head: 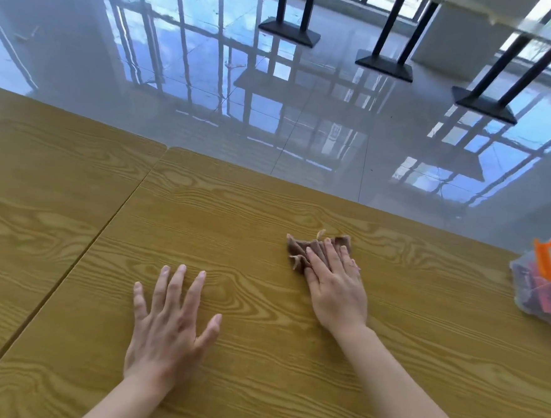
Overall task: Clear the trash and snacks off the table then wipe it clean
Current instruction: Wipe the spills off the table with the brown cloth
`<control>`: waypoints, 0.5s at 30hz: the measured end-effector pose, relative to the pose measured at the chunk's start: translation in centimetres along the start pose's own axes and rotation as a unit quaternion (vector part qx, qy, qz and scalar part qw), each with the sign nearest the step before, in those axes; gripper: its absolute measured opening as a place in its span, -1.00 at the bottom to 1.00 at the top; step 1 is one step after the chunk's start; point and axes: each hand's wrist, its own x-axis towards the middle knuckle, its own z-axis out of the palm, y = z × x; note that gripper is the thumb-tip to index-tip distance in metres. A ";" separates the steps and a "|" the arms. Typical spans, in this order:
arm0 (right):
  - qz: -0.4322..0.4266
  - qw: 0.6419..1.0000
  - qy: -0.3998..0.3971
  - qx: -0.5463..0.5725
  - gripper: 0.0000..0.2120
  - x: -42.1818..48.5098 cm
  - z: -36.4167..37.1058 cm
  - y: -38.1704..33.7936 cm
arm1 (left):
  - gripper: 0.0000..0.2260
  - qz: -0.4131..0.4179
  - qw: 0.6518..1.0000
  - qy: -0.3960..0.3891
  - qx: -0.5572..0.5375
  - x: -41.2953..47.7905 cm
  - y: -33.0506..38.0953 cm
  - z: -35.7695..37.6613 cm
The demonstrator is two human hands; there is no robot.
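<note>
Clear bag (546, 283) cut off at right edge, contents blurry. One brown cloth (313, 249) mid-table (234, 212), partly under right hand (335, 286), fingers flat, pressing. Left hand (168, 325) splayed, holds nothing.

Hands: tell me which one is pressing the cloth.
The right hand, flat on the brown cloth toward the table's far edge. The left hand lies spread on bare wood, touching nothing else.

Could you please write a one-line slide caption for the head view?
Right hand presses a brown cloth flat on the wood-grain table; left hand rests open beside it.
</note>
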 end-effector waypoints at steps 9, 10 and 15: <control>-0.376 0.920 -0.041 0.105 -0.26 -0.9 -0.2 -7.3 | -0.40 0.011 0.987 0.078 -0.142 -0.1 -1.6 -1.6; -0.348 0.927 -0.031 0.133 -0.26 -1.4 -0.5 -6.4 | -0.41 0.035 0.990 0.071 -0.115 0.1 -1.8 -1.6; -0.345 0.922 -0.051 0.170 -0.42 -2.6 0.3 -6.2 | -0.45 0.127 0.990 0.050 -0.036 1.2 -1.2 -1.0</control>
